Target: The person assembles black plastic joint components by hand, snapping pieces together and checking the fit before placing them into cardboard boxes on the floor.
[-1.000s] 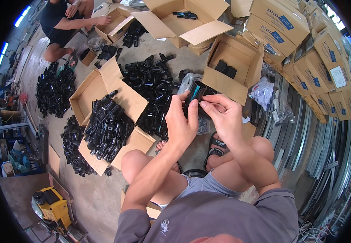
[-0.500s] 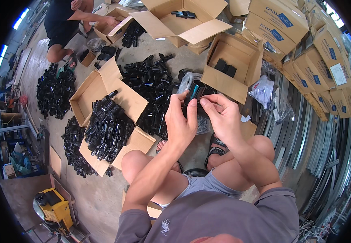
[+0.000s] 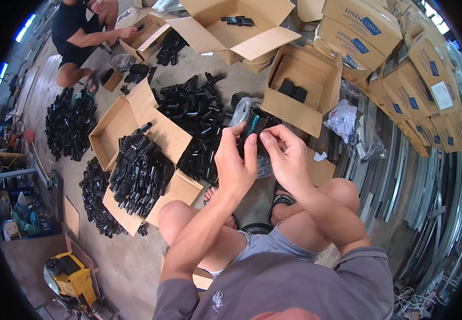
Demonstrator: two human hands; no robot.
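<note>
A glossy black tubular fitting [image 3: 255, 122], its round open end facing up, is held in front of me above my knees. My left hand [image 3: 235, 160] grips it from the left, with the thumb along its near side. From the right, my right hand [image 3: 287, 154] pinches the fitting's lower right side between thumb and fingers; the exact spot is hidden by the fingers. Just left of my hands lies a heap of similar black fittings [image 3: 193, 106]. An open carton [image 3: 175, 130] nearer on the left is piled with more of them [image 3: 140, 176].
An open carton [image 3: 300, 120] with a few black pieces stands beyond my hands, a larger one [image 3: 265, 45] behind it. Stacked cartons [image 3: 359, 32] and long metal profiles [image 3: 401, 181] lie right. A co-worker [image 3: 76, 37] squats far left. A yellow machine [image 3: 74, 277] stands lower left.
My hands keep the same grip on the fitting, with only slight shifts of the fingers. The co-worker's outstretched hand has moved left by the far box, and the body leans more into view.
</note>
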